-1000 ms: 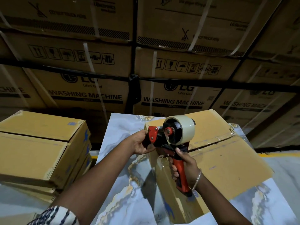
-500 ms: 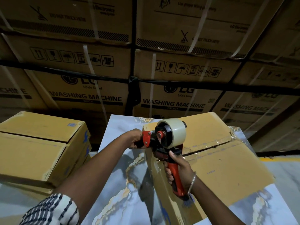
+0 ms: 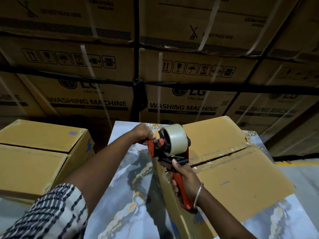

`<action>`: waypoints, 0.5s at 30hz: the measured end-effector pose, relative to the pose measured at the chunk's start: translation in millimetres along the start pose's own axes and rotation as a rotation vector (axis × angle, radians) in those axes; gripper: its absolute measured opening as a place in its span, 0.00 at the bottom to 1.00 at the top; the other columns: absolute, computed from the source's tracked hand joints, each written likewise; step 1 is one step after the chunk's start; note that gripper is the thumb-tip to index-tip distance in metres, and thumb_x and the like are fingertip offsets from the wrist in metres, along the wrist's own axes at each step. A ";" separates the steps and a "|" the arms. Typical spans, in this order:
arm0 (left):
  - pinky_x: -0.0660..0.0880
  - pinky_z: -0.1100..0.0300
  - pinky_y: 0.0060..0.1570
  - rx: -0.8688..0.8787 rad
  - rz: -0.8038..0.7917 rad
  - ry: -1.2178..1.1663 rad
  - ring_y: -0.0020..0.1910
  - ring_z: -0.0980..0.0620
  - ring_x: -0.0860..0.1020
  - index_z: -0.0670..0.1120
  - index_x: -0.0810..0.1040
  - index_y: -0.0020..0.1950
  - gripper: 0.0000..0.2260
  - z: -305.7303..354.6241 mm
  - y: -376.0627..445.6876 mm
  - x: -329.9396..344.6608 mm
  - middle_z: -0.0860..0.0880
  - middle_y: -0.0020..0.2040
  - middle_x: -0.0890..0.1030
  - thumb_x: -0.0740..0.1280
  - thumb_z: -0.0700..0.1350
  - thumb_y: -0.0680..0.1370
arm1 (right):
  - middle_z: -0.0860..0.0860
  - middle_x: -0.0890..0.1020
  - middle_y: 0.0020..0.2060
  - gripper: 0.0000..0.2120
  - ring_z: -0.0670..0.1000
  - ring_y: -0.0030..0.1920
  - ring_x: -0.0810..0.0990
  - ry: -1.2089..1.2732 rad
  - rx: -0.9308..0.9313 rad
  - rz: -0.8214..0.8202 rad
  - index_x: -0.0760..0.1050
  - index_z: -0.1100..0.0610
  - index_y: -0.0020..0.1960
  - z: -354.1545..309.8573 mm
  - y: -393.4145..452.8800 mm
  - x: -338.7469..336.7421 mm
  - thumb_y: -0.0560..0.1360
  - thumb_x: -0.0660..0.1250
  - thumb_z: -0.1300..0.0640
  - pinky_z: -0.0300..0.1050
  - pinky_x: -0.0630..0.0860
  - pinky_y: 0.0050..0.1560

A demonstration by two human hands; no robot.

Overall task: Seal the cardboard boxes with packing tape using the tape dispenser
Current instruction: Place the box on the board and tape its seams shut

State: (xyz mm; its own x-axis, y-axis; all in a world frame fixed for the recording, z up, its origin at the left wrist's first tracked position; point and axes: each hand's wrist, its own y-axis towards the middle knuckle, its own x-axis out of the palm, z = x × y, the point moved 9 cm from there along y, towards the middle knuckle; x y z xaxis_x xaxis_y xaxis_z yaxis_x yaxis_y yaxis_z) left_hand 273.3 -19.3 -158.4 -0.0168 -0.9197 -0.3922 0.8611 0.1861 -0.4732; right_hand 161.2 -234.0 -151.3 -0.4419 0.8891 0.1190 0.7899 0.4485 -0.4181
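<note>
the right hand (image 3: 185, 182) is wrapped around the red handle of a red and black tape dispenser (image 3: 168, 152), fingers curled tight on the grip, thumb lying up along the black part near the head. a thin metal bangle (image 3: 198, 194) sits on that wrist. the dispenser carries a fat roll of clear packing tape (image 3: 177, 139) and is held at the left near edge of a brown cardboard box (image 3: 241, 178), its head just at the start of the centre seam. the left hand (image 3: 144, 133) reaches in from the left and pinches the red front plate of the dispenser, fingers closed on it; whether it also holds a tape end i cannot tell. a sleeve with a black and white woven pattern (image 3: 57, 213) covers the left forearm near the bottom edge.

the box lies on a marble-patterned blue-grey counter (image 3: 124, 187) with gold veins. its two top flaps meet along a dark seam, and a glossy strip of tape already shows along the seam towards the far right corner. to the left, well apart from it, stands a second brown cardboard box (image 3: 34, 152), flaps closed, on top of others. behind everything rises a wall of large brown washing machine cartons (image 3: 189, 75) bound with white straps.
</note>
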 end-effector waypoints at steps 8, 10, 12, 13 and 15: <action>0.69 0.61 0.30 0.075 0.174 0.076 0.28 0.50 0.72 0.35 0.78 0.42 0.09 17.0 32.5 -24.8 0.38 0.38 0.78 0.64 0.34 0.81 | 0.56 0.70 0.26 0.30 0.52 0.22 0.66 -0.034 -0.003 0.027 0.73 0.64 0.37 2.1 4.1 -0.7 0.72 0.67 0.34 0.41 0.62 0.26; 0.70 0.63 0.29 0.081 0.197 0.106 0.28 0.51 0.73 0.34 0.80 0.44 0.09 15.8 36.5 -22.5 0.39 0.38 0.79 0.65 0.36 0.81 | 0.55 0.70 0.25 0.29 0.52 0.22 0.66 -0.027 0.003 0.033 0.74 0.61 0.36 -0.3 5.5 1.3 0.73 0.68 0.34 0.41 0.62 0.26; 0.72 0.65 0.28 0.101 0.211 0.118 0.28 0.53 0.75 0.33 0.82 0.46 0.09 13.7 41.7 -21.3 0.40 0.39 0.82 0.67 0.37 0.81 | 0.55 0.70 0.25 0.29 0.52 0.22 0.66 -0.017 0.008 0.038 0.74 0.61 0.36 -2.2 7.8 1.0 0.74 0.68 0.34 0.40 0.62 0.26; 0.72 0.65 0.28 0.110 0.215 0.125 0.28 0.53 0.75 0.33 0.82 0.46 0.09 13.3 43.3 -21.6 0.39 0.40 0.82 0.67 0.38 0.81 | 0.56 0.70 0.25 0.29 0.52 0.22 0.66 -0.021 0.010 0.039 0.73 0.61 0.35 -2.3 9.4 0.4 0.73 0.68 0.33 0.40 0.63 0.26; 0.71 0.69 0.25 0.125 0.222 0.138 0.27 0.55 0.75 0.33 0.82 0.45 0.09 13.6 45.6 -21.7 0.40 0.40 0.83 0.68 0.38 0.81 | 0.56 0.70 0.25 0.30 0.52 0.22 0.66 -0.037 0.018 0.044 0.72 0.61 0.34 -1.8 11.6 0.0 0.72 0.68 0.33 0.40 0.63 0.26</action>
State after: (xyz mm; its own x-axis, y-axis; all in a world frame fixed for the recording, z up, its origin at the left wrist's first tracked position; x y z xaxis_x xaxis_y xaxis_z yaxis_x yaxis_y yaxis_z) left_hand 319.9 4.5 -160.7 0.1174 -0.8042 -0.5827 0.9073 0.3254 -0.2662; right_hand 171.1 -228.6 -154.5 -0.4228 0.9038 0.0667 0.8015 0.4073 -0.4380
